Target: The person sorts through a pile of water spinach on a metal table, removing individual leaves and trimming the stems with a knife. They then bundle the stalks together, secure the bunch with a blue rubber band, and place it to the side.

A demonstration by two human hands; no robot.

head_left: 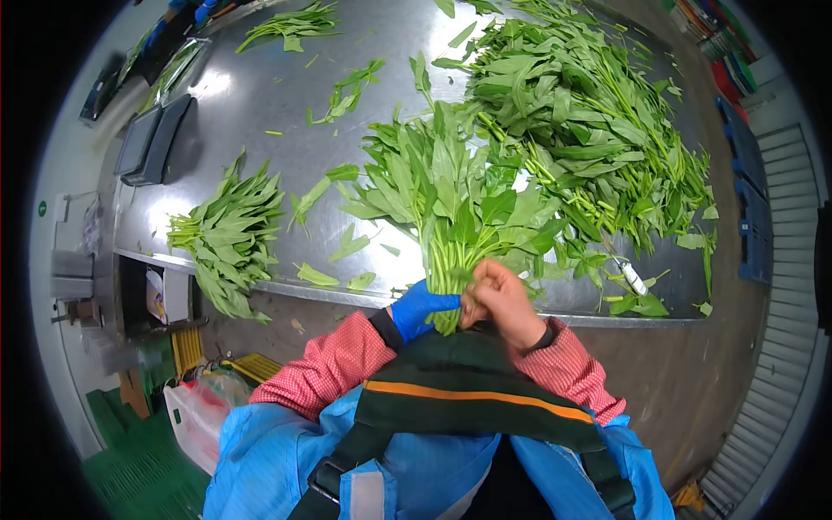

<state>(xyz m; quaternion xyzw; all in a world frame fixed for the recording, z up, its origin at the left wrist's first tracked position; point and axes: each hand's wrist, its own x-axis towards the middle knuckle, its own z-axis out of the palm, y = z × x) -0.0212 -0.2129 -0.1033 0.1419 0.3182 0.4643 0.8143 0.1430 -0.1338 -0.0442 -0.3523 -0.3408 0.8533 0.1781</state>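
A leafy bunch of water spinach [446, 247] stands upright at the table's front edge, stems down and leaves spread over the metal. My left hand [419, 310], in a blue glove, is wrapped round its lower stems. Bare and curled, my right hand [504, 302] is closed in a pinch against the right side of those stems. What its fingertips hold is hidden. Just right of the hands, loose leaves and a white-handled tool [633, 278], its far end among the greens, lie near the edge.
A large heap of water spinach [589, 121] covers the right of the metal table [260, 113]. Another bunch [230, 230] overhangs the front edge at left. Dark trays [156, 143] stand at the left edge. A white plastic bag [195, 416] sits below.
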